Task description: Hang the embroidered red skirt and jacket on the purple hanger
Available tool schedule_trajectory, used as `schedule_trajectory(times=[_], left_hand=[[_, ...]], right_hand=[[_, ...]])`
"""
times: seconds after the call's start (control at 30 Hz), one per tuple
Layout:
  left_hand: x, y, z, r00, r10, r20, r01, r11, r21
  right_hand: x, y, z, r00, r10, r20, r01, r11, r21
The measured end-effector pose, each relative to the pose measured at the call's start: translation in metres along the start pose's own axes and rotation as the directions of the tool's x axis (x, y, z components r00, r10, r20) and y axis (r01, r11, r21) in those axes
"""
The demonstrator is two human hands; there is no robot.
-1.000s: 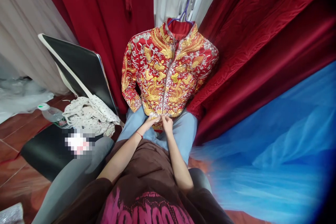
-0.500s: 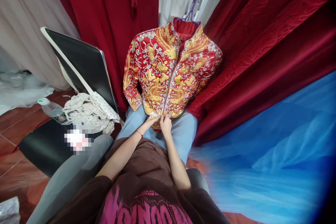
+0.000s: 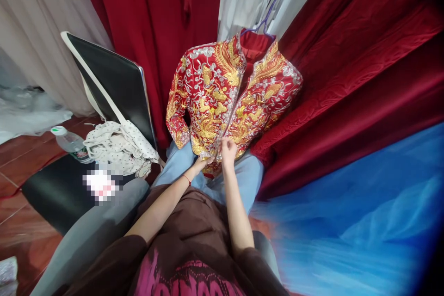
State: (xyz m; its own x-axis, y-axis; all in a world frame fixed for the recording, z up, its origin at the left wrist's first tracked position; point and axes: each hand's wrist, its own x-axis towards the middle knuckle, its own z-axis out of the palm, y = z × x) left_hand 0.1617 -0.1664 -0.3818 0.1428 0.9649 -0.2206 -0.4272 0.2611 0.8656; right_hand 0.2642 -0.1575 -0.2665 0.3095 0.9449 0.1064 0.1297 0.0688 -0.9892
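1. A person seated low works at the front of a red jacket thick with gold and silver embroidery, which hangs from a purple hanger against a white panel between dark red drapes.
2. The jacket's hem falls onto the person's lap, over pale blue trousers; its centre seam is closed along the lower front and the collar stands open at the top.
3. The left hand, a thin red cord at the wrist, pinches the bottom edge of the hem just left of the centre seam, its grip closed on the cloth.
4. The right hand sits a little higher, right on the seam, fingers curled shut against the fabric; whether it holds a zip pull or only the cloth cannot be told.
5. The 2 hands lie close beside each other at the jacket's lower front.
6. To the person's left, a black board with a pale edge leans against the drapes, a crumpled white dotted cloth heaped at its foot.
7. A clear plastic bottle with a pale cap lies by that cloth, above the red-brown tiled floor.
8. Blue tulle fills the lower right of the view.
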Motion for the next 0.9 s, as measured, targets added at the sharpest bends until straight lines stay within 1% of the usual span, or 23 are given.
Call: schedule_trajectory(times=[0.1, 0.17, 0.23, 0.3, 0.33, 0.37, 0.4, 0.43, 0.47, 0.5, 0.53, 0.57, 0.6, 0.63, 0.7, 0.8, 0.87, 0.9], left_hand=[[0.000, 0.001, 0.001, 0.997, 0.017, -0.074, -0.014, 0.999, 0.039], [-0.002, 0.002, 0.004, 0.986, 0.014, -0.165, -0.002, 0.997, 0.076], [-0.007, 0.004, 0.009, 0.960, 0.009, -0.280, 0.026, 0.993, 0.118], [-0.017, 0.010, 0.018, 0.916, 0.032, -0.400, 0.040, 0.984, 0.171], [-0.023, 0.016, 0.023, 0.895, 0.089, -0.436, 0.022, 0.970, 0.243], [-0.030, 0.025, 0.029, 0.880, 0.182, -0.439, -0.017, 0.935, 0.354], [-0.036, 0.035, 0.036, 0.864, 0.302, -0.402, -0.076, 0.868, 0.490], [-0.041, 0.048, 0.044, 0.845, 0.434, -0.312, -0.152, 0.755, 0.638], [-0.044, 0.062, 0.051, 0.818, 0.539, -0.200, -0.227, 0.622, 0.749], [-0.045, 0.078, 0.059, 0.790, 0.606, -0.091, -0.291, 0.502, 0.815], [-0.043, 0.093, 0.066, 0.769, 0.639, 0.002, -0.342, 0.410, 0.845], [-0.041, 0.107, 0.072, 0.756, 0.652, 0.058, -0.367, 0.349, 0.862], [-0.037, 0.118, 0.078, 0.753, 0.652, 0.090, -0.376, 0.315, 0.871], [-0.033, 0.127, 0.082, 0.757, 0.644, 0.106, -0.380, 0.302, 0.874], [-0.026, 0.135, 0.087, 0.781, 0.615, 0.106, -0.376, 0.329, 0.866], [-0.020, 0.132, 0.087, 0.817, 0.571, 0.085, -0.384, 0.428, 0.818], [-0.019, 0.128, 0.085, 0.819, 0.570, 0.069, -0.405, 0.488, 0.773], [-0.019, 0.126, 0.084, 0.815, 0.576, 0.069, -0.419, 0.503, 0.755]], right_hand=[[0.014, -0.036, -0.001, 0.991, -0.135, 0.013, 0.131, 0.974, 0.183], [0.017, -0.050, -0.002, 0.987, -0.158, 0.030, 0.146, 0.961, 0.235], [0.014, -0.054, -0.001, 0.991, -0.132, 0.036, 0.118, 0.958, 0.260], [0.008, -0.052, -0.001, 0.995, -0.099, 0.021, 0.089, 0.955, 0.281], [0.004, -0.050, -0.001, 0.996, -0.089, 0.016, 0.081, 0.955, 0.287], [0.001, -0.049, -0.001, 0.996, -0.084, 0.015, 0.077, 0.955, 0.288], [-0.002, -0.049, -0.002, 0.996, -0.083, 0.017, 0.075, 0.955, 0.287], [-0.004, -0.050, -0.002, 0.996, -0.085, 0.022, 0.076, 0.956, 0.283], [-0.007, -0.051, -0.004, 0.996, -0.087, 0.030, 0.075, 0.957, 0.281], [-0.009, -0.052, -0.005, 0.996, -0.088, 0.035, 0.074, 0.957, 0.281], [-0.010, -0.054, -0.005, 0.995, -0.089, 0.041, 0.074, 0.956, 0.283], [-0.011, -0.055, -0.006, 0.995, -0.092, 0.046, 0.075, 0.955, 0.287], [-0.011, -0.056, -0.005, 0.994, -0.096, 0.051, 0.077, 0.952, 0.295], [-0.010, -0.056, -0.005, 0.994, -0.097, 0.053, 0.077, 0.949, 0.307], [-0.008, -0.057, -0.003, 0.995, -0.085, 0.054, 0.063, 0.942, 0.329], [-0.001, -0.062, 0.002, 0.998, -0.041, 0.055, 0.019, 0.936, 0.353], [0.005, -0.071, 0.004, 0.998, -0.037, 0.043, 0.019, 0.929, 0.369], [0.009, -0.079, 0.004, 0.998, -0.048, 0.030, 0.033, 0.924, 0.381]])
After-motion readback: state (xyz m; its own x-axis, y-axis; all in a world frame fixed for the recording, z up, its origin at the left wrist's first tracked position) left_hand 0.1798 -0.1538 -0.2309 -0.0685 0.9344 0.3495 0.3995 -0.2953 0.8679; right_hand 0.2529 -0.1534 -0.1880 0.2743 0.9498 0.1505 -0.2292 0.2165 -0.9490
